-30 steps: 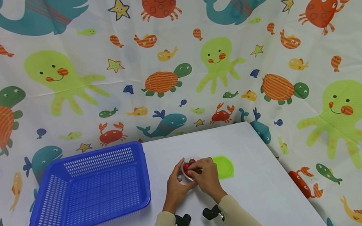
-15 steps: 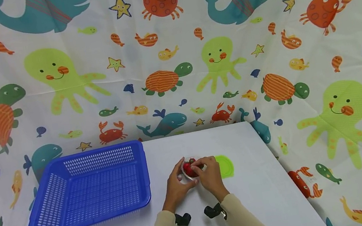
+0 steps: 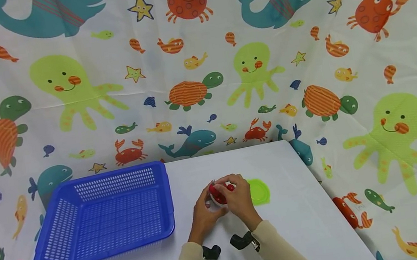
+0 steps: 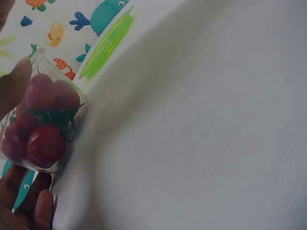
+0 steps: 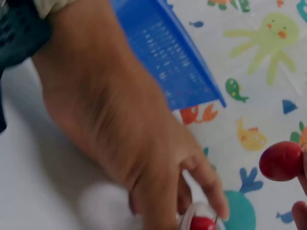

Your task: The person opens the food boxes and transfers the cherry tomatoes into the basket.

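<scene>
Tub of clear plastic (image 4: 80, 108), holding round red tomatoes (image 4: 47, 145), was clasped by the left hand (image 3: 204, 215), to the right of a blue rectangular plastic basket (image 3: 104, 223); one oval red tomato (image 5: 279, 161) was pinched by the right hand (image 3: 239, 197).

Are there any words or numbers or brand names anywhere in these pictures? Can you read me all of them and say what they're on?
There are none I can read.
Clear container: no label I can make out.
Flat green thing: no readable word.
Blue basket: no readable word.
Cloth: sea-animal pictures, no readable words.
Black wrist gear: too small to tell.
</scene>
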`<state>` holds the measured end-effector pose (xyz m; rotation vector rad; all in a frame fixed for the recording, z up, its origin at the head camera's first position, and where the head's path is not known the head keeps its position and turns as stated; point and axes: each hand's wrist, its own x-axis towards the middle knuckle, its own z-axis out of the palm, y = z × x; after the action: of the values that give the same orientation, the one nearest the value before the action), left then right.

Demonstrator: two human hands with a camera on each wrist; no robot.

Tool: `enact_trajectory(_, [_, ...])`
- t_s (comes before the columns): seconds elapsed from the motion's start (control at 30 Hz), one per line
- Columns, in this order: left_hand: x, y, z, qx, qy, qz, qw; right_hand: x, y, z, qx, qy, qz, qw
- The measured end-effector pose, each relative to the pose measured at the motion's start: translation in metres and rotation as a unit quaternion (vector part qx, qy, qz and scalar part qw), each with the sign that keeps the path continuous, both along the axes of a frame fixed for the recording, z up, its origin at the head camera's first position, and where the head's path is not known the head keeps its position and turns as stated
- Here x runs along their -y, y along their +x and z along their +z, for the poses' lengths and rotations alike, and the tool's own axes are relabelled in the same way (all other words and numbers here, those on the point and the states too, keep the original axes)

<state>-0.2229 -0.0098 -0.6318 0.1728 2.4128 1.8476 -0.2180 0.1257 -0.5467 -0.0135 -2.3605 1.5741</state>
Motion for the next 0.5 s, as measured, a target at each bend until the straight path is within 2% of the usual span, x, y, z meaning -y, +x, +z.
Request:
enact_trajectory(0.1, [0.000,0.001,0.000,0.007,-0.011,0.005,0.9999,0.008,0.002,0.009,0.013,-0.023,0.010,1.000])
enact_trajectory(0.23, [0.000,0.001,0.001,0.003,-0.022,0.010,0.9997,0.021,0.002,0.019,0.004,-0.037,0.035,0.999])
enact_trajectory(0.4, [0.002,-0.002,-0.001,-0.033,-0.038,-0.002,0.9988,0.037,-0.001,0.029,-0.021,-0.045,0.069,0.996])
enact_trajectory(0.5, [0.002,-0.004,-0.004,-0.062,-0.073,-0.003,0.9954,0.048,-0.001,0.034,-0.017,-0.054,0.080,0.995])
